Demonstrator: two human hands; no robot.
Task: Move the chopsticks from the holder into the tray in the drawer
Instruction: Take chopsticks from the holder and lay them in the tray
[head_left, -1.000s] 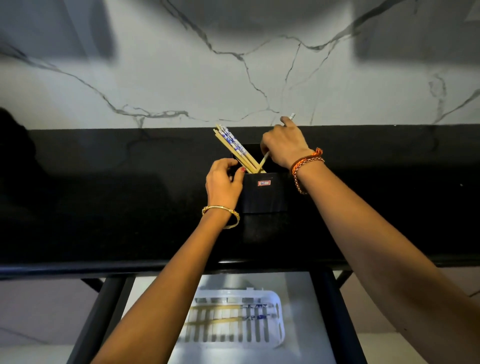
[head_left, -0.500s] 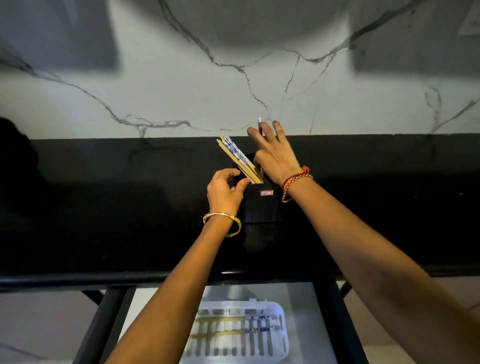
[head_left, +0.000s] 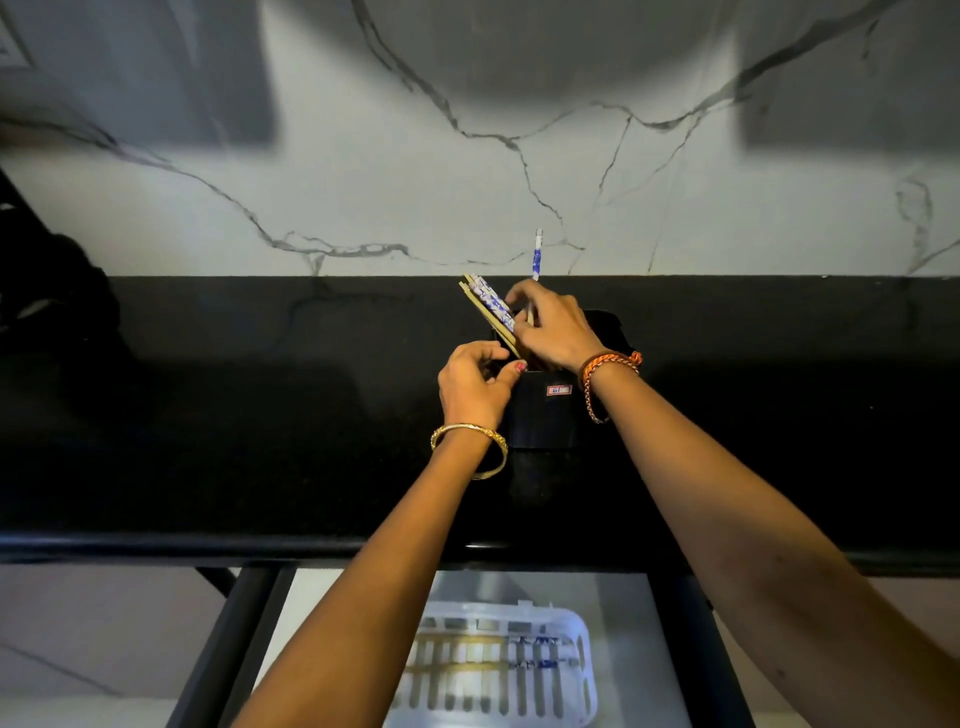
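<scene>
A black holder (head_left: 545, 415) with a small red label stands on the black counter. Several bamboo chopsticks with blue-and-white ends (head_left: 488, 306) lean out of it to the left. My left hand (head_left: 475, 387) grips the holder's left rim. My right hand (head_left: 556, 327) is over the holder's mouth, fingers closed on one chopstick (head_left: 537, 254) that sticks up past my fingers. Below, the white slotted tray (head_left: 584, 675) lies in the open drawer with two chopsticks (head_left: 467, 652) lying across it.
The black counter (head_left: 260, 415) runs the full width, backed by a white marble wall (head_left: 467, 182). Its front edge overhangs the open drawer (head_left: 649, 649), which has black side rails. A dark object (head_left: 57, 291) sits at the far left.
My right hand shifted left over the holder and its fingers closed around one chopstick, whose blue tip now stands upright above them. My left hand stayed on the holder's rim.
</scene>
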